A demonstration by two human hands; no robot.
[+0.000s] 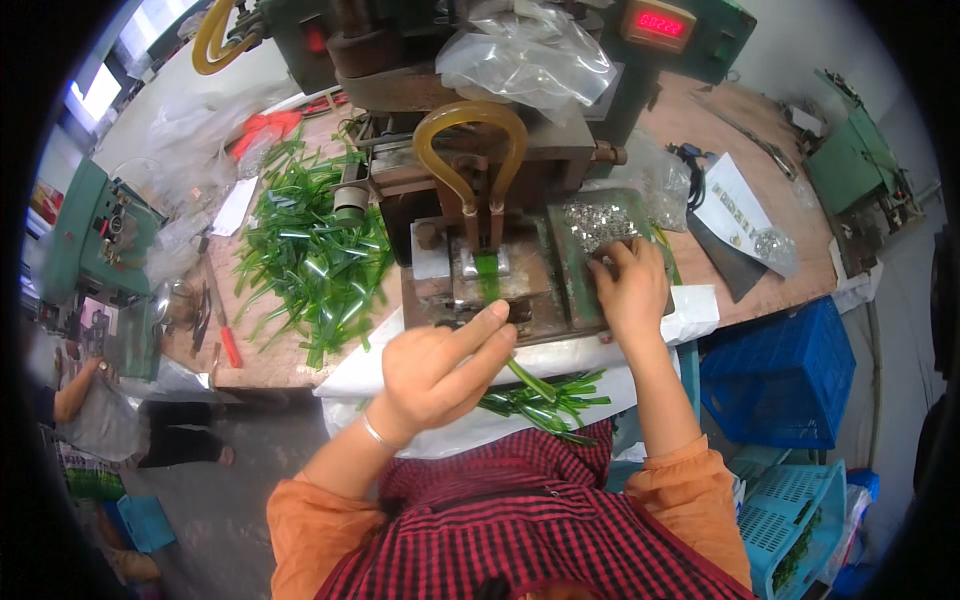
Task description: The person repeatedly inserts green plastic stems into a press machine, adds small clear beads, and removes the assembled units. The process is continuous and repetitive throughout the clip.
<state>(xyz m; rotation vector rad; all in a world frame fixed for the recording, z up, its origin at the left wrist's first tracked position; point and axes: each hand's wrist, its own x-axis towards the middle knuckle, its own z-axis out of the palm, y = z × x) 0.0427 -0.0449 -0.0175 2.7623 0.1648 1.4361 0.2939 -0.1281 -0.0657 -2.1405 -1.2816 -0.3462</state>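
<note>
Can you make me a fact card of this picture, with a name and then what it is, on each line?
Left hand: fingers on a green strip, grip partly hidden
Strip's far end: at the machine
Right hand: fingers at the tray of shiny metal bits; can't tell if they hold one
Left on table: big pile of green strips, red-handled tool
Above the strip: bent yellow hose
Lower right: blue crate

We hold our left hand (pixel 448 368) near the frame's centre, two fingers (pixel 470 335) extended toward upper right; our right hand (pixel 632 288), right of centre, curls its fingers.
</note>
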